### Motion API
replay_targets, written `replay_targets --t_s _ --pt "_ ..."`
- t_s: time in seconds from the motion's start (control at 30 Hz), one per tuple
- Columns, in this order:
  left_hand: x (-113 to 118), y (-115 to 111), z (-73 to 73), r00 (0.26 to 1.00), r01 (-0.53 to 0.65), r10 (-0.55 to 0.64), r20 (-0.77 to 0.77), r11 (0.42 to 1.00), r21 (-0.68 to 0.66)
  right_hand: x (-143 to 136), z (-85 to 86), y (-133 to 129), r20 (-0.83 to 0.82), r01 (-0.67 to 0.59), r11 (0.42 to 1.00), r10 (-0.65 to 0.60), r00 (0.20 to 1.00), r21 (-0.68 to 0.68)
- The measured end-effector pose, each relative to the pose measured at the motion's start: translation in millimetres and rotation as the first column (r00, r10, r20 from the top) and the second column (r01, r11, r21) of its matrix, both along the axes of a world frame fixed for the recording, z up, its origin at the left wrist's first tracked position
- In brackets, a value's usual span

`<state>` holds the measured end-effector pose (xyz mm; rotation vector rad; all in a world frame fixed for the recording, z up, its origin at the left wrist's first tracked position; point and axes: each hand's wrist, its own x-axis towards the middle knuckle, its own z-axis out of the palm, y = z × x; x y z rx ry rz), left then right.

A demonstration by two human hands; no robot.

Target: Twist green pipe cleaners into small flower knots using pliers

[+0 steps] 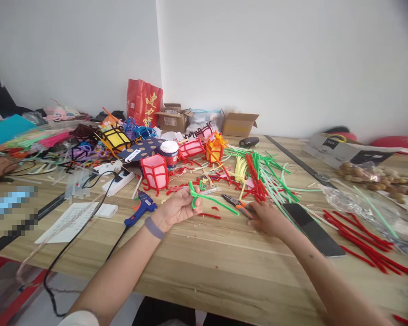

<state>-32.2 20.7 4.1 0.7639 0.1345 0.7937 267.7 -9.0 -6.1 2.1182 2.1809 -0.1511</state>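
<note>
Bent green fuzzy pipe cleaner (219, 200) is pinched in left hand (180, 206); orange-handled pliers (245, 211) are touched by right hand (267, 219), grip can't be told. Brown cardboard box (240, 125)'s parked at tabletop (207, 271)'s back edge.

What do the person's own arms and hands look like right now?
The left hand is gloveless, with a plain greyish-purple band around its wrist; a whitish sleeve edge shows at the picture's bottom. The right hand is gloveless too, with no wristband or sleeve in view.

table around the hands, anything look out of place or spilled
Mostly clutter, nothing clearly broken: small red scraps lie loose between the left hand and the pliers, looking like stray offcuts.
</note>
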Motion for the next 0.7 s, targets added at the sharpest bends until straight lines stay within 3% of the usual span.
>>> replay_targets --t_s 0.13,0.2,0.27,0.33,0.4,0.47,0.53,0.63,0.7 --pt "0 0 -0.8 1.0 -0.024 0.024 0.006 1.0 -0.008 4 3.0 -4 -0.08 -0.059 0.998 0.058 0.995 -0.011" --pt "1 1 -1.4 0.997 -0.073 0.073 0.008 0.996 -0.048 8 6.9 -10 -0.196 0.0 1.0 -0.005 0.981 -0.026" --pt "3 4 -2.8 0.992 -0.125 0.126 0.005 0.988 -0.096 13 11.0 -20 -0.392 0.09 0.992 -0.119 0.912 -0.093" --pt "6 6 -4.8 0.986 -0.169 0.169 -0.007 0.976 -0.14 14 16.2 -32 -0.628 0.114 0.979 -0.196 0.753 -0.169" --pt "9 8 -6.4 0.979 -0.205 0.205 -0.021 0.964 -0.167 9 22.0 -45 -0.841 0.064 0.981 -0.192 0.506 -0.185" --pt "11 8 -6.5 0.971 -0.239 0.238 -0.028 0.957 -0.163 -4 27.2 -54 -0.94 0.008 0.973 -0.225 0.258 -0.231" --pt "12 8 -4.6 0.959 -0.285 0.282 -0.042 0.949 -0.136 -22 30.4 -59 -0.959 -0.048 0.959 -0.275 0.067 -0.279" --pt "10 9 0.9 0.921 -0.387 0.381 -0.076 0.916 -0.1 -47 31.5 -62 -0.939 -0.188 0.932 -0.331 -0.087 -0.311" --pt "7 10 5.1 0.894 -0.447 0.441 -0.08 0.89 -0.09 -58 31.2 -63 -0.935 -0.282 0.91 -0.341 -0.097 -0.303"
